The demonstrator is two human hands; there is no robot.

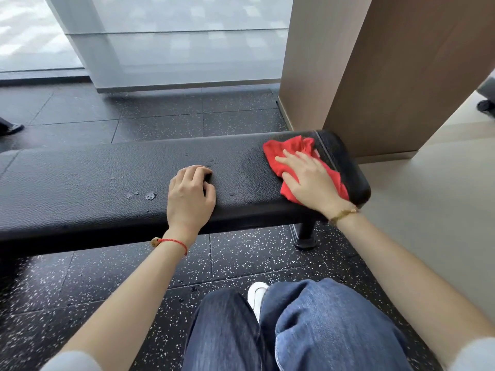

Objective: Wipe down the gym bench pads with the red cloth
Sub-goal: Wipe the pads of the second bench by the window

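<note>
The person is crouching in front of the bench, blue-jeaned knees (308, 330) nearest, both bare forearms reaching out over the speckled rubber floor (80, 285). The left hand (190, 195) is resting on the near edge of the black bench pad (80, 183), fingers curled under against the vinyl and holding nothing, apparently bracing. The right hand (308, 178) is lying flat with fingers spread on the red cloth (292, 151), pressing it onto the pad at its right end, just beside the seam.

To my eye the wiping is only getting started: water droplets (150, 196) are sitting just left of the bracing hand, with more beyond its knuckles. I'd be keeping the palm flat so the bunched cloth spreads, drawing it leftward in long overlapping passes along the pad, and shifting the left hand clear so nothing under it is missed. The rounded end cap (345, 162) past the seam likely wants its own pass. Beyond are a wood-panelled column (375, 70) and frosted glass.
</note>
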